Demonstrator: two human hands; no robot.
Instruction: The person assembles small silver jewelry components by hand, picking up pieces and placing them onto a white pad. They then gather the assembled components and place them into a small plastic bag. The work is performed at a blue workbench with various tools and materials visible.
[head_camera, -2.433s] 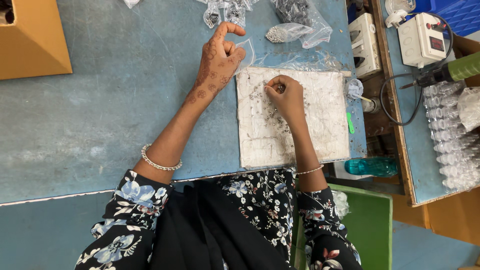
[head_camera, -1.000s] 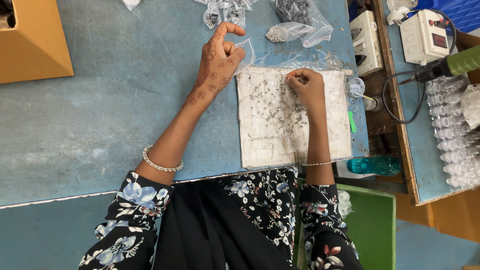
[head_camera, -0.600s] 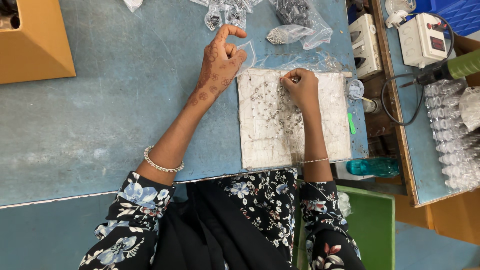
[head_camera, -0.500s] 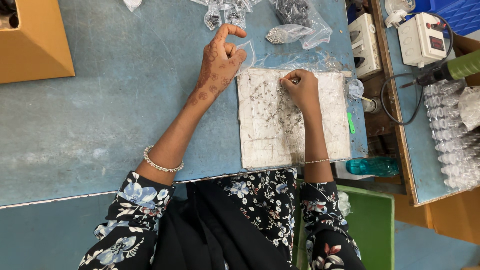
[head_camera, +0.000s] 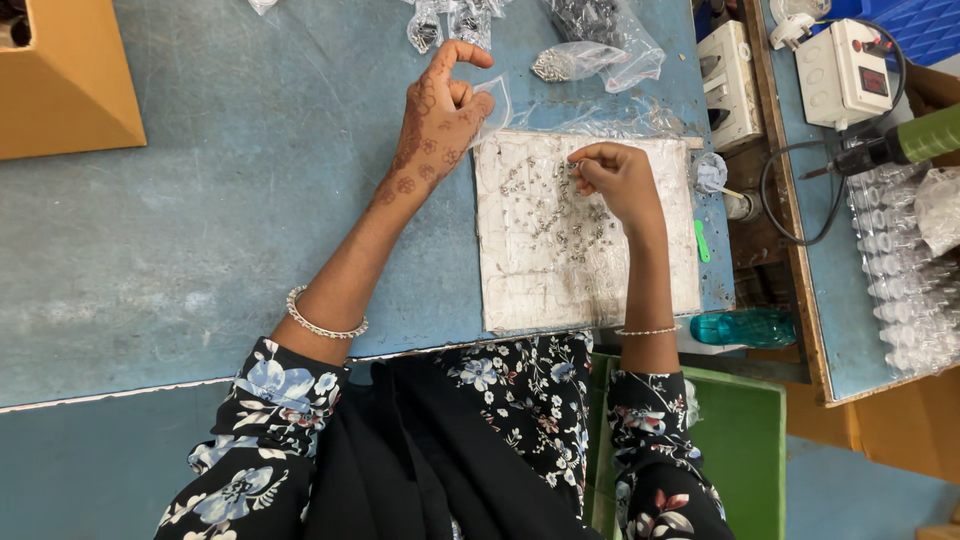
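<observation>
Your right hand (head_camera: 618, 180) pinched, seemingly, a small part off the white tray (head_camera: 585, 232); beside the tray, your left hand (head_camera: 440, 115) held a clear bag (head_camera: 495, 105).

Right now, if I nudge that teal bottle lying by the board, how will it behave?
The teal bottle lies on its side near the bench's edge, so it would probably roll. It looks like thin clear plastic, likely light and a bit squashy. The right hand is up on the white board, well apart from it.
</observation>
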